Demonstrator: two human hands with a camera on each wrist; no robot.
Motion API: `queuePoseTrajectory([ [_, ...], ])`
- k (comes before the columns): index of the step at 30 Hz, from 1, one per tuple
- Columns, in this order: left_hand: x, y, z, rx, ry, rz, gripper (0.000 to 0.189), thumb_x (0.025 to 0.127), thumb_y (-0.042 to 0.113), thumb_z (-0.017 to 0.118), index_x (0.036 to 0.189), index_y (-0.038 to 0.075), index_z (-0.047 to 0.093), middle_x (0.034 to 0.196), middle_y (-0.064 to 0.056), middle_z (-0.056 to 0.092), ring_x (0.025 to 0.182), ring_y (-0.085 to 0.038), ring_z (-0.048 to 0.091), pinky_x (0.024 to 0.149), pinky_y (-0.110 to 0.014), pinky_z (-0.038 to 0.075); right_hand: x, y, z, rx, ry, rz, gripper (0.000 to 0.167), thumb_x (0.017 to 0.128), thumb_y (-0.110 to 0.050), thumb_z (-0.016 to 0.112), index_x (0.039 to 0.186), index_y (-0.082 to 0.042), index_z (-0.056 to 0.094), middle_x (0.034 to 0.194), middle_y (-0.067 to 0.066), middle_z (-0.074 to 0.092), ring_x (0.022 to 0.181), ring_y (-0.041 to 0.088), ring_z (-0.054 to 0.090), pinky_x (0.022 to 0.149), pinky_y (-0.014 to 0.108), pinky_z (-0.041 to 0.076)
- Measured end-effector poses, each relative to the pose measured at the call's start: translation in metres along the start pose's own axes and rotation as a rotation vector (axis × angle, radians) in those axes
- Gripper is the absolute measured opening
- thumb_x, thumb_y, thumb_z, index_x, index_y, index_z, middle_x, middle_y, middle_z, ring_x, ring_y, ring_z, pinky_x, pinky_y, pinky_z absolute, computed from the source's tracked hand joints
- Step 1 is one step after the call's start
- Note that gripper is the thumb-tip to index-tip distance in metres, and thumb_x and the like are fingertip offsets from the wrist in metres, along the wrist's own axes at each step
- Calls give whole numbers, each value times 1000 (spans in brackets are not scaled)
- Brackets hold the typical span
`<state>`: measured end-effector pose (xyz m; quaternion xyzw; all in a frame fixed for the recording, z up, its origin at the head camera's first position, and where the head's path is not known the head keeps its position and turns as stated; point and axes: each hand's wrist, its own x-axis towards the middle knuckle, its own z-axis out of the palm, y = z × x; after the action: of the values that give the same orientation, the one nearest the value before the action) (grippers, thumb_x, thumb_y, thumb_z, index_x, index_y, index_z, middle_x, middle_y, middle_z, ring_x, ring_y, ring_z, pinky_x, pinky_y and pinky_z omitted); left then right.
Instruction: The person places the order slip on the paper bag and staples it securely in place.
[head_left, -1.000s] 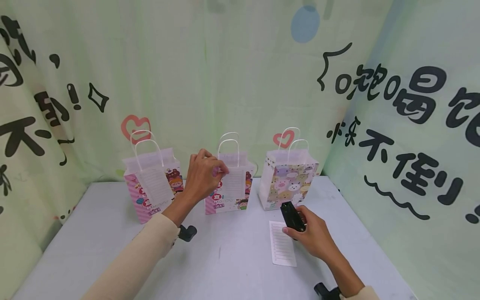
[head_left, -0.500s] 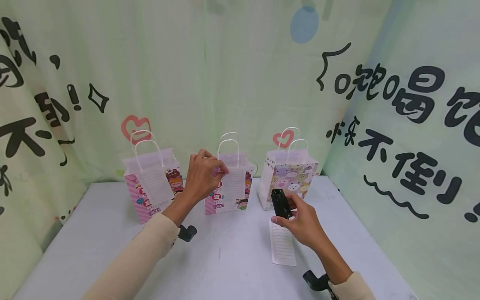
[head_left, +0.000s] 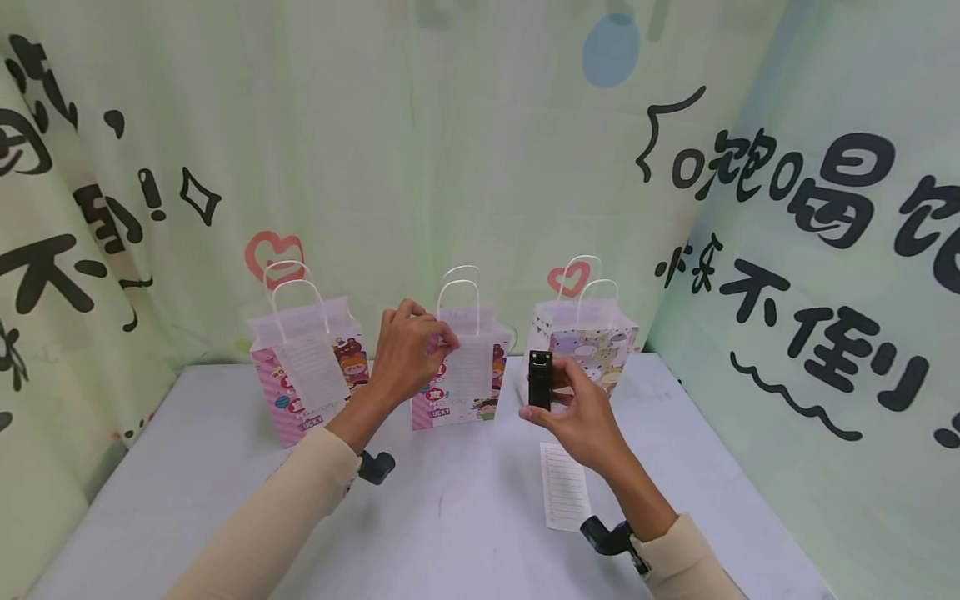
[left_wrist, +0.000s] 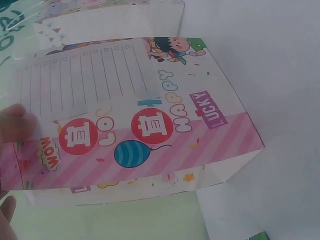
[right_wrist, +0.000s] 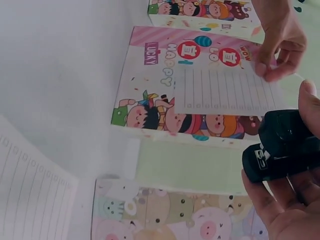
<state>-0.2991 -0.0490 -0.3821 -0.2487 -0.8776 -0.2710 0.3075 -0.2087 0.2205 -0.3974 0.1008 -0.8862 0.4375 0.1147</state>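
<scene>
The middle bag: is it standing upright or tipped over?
Upright: the middle bag stands on the table, its white handles pointing up.

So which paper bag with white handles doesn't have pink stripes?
The rightmost paper bag, with pastel animal faces on its front; the leftmost bag and middle bag have pink stripes.

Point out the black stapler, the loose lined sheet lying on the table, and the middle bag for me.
Black stapler (head_left: 540,382): head view, on its dark body.
Loose lined sheet (head_left: 565,487): head view, middle of its lined face.
Middle bag (left_wrist: 152,126): left wrist view, a red circle printed on its front.
</scene>
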Motion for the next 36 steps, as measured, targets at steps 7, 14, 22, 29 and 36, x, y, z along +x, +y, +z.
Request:
queuePoseTrajectory([
  [7, 0, 0, 0, 4, 14, 9, 4, 91, 18, 83, 92, 15, 86, 92, -5, 82, 101, -24, 55, 93, -47, 41, 11, -5, 7, 79, 5, -65, 64, 84, -17, 91, 134, -10, 53, 133, 12, 72, 123, 33, 70, 109, 54, 54],
  [14, 0, 0, 0, 7, -2, 4, 4, 92, 18, 83, 93, 15, 86, 93, -5, 82, 102, -24, 54, 94, -47, 40, 19, -11, 10, 176, -5, -60, 67, 85, -18, 90, 140, -10, 52, 136, 12, 70, 127, 34, 67, 114, 56, 50],
  [22, -1, 0, 0, 19, 5, 4, 5, 92, 21, 83, 93, 16, 86, 92, -4, 82, 103, -24, 55, 94, -47, 41, 25, -17, 15, 209, -2, -54, 69, 87, -17, 88, 145, -10, 50, 137, 15, 67, 127, 36, 65, 112, 58, 51],
  [29, -1, 0, -1, 11, -4, -2, 5, 92, 20, 84, 92, 16, 86, 92, -4, 82, 103, -24, 55, 94, -47, 41, 30, -21, 18, 241, -26, -60, 71, 89, -19, 87, 150, -10, 52, 139, 16, 64, 129, 39, 63, 106, 58, 55],
  [36, -1, 0, 0, 10, -12, 0, 6, 92, 20, 83, 93, 15, 86, 93, -4, 82, 103, -24, 55, 94, -46, 40, 36, -22, 19, 276, -34, -50, 67, 89, -19, 86, 147, -12, 54, 139, 14, 65, 131, 38, 62, 109, 58, 53],
])
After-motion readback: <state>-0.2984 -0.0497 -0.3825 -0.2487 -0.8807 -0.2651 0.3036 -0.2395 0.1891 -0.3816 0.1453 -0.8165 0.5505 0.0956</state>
